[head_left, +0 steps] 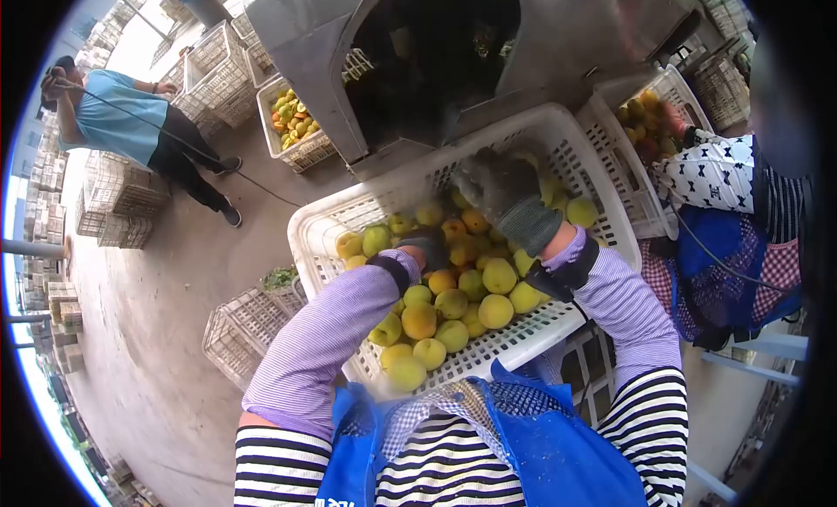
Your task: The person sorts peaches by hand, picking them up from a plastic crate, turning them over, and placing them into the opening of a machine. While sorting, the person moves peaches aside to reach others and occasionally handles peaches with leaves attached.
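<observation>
1. Two gloved hands are in a white crate [384, 197] heaped with yellow fruit [497, 276], held against the person's body just below a metal chute [567, 45].
2. The left hand [425, 245] lies among the fruit with its fingers curled. The right hand [504, 186] is near the far rim. Whether either hand holds anything cannot be told.
3. The step looks like picking through the fruit. Next, each piece needs a gentle, sure hold.

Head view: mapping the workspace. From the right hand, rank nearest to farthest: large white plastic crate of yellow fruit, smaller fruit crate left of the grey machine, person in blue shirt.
1. Large white plastic crate, around the right hand.
2. Smaller white fruit crate, upper left.
3. Person in blue shirt, far left.
</observation>
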Tool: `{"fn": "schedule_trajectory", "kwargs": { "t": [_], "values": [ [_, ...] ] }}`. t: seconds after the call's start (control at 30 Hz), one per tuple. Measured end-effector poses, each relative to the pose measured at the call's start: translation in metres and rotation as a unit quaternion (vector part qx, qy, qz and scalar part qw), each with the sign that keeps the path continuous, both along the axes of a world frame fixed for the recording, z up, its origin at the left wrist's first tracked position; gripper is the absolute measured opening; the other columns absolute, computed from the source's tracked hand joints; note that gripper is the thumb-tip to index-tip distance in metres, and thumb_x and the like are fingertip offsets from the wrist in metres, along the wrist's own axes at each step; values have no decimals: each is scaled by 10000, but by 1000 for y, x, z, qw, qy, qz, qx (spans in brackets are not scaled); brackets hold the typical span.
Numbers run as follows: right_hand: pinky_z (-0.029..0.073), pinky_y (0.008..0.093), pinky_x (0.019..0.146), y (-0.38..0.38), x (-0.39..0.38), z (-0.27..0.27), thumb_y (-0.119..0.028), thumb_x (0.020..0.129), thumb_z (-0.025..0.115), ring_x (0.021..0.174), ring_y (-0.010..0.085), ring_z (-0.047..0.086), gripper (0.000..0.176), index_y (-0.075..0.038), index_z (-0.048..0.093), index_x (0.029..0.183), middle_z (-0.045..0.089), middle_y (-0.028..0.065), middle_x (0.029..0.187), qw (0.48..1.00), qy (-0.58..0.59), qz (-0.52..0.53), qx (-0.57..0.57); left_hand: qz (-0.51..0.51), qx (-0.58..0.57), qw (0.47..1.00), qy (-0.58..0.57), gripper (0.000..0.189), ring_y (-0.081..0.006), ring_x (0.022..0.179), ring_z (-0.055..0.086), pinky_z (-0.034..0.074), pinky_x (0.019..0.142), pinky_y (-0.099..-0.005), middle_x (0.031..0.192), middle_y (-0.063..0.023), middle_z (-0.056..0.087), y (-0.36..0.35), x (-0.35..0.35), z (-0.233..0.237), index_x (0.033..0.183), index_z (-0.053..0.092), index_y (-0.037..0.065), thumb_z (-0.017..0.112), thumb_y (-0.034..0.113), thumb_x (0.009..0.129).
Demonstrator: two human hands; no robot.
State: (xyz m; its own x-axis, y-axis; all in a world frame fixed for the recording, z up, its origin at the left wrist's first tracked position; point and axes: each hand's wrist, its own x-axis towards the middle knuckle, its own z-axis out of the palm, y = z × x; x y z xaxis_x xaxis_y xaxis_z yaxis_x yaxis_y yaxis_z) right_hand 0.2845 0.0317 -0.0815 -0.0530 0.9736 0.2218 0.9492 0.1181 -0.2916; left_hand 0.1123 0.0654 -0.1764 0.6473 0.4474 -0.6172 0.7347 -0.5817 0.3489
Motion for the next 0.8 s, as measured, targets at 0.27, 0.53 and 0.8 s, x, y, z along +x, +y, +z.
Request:
{"fn": "schedule_trajectory", "kwargs": {
  "t": [0.27,0.53,0.8],
  "values": [
    [535,410,861,-8,-4,-119,-355,876,667,1027,323,663,469,-96,604,1260,641,164,1238,862,99,97,-487,71,-69,995,-30,459,-305,1047,647,505,901,-382,1095,-196,693,14,-16,-16,1100,688,20,597,422,898],
    [514,320,864,-24,18,36,-510,916,665,1070,204,609,601,-56,567,1299,633,108,1223,717,541,128,-422,304,-225,828,-413,408,-212,1122,582,446,1004,-336,1239,-131,637,4,-53,136,1294,578,-24,533,262,1006],
    [448,429,1007,-51,-19,87,-454,768,811,1164,298,558,701,-46,559,1280,589,166,1243,900,406,110,-117,297,-277,772,-489,397,-248,1215,556,454,1027,-351,1365,-177,549,-33,-79,168,1352,524,-36,547,138,995]
  ]
}}
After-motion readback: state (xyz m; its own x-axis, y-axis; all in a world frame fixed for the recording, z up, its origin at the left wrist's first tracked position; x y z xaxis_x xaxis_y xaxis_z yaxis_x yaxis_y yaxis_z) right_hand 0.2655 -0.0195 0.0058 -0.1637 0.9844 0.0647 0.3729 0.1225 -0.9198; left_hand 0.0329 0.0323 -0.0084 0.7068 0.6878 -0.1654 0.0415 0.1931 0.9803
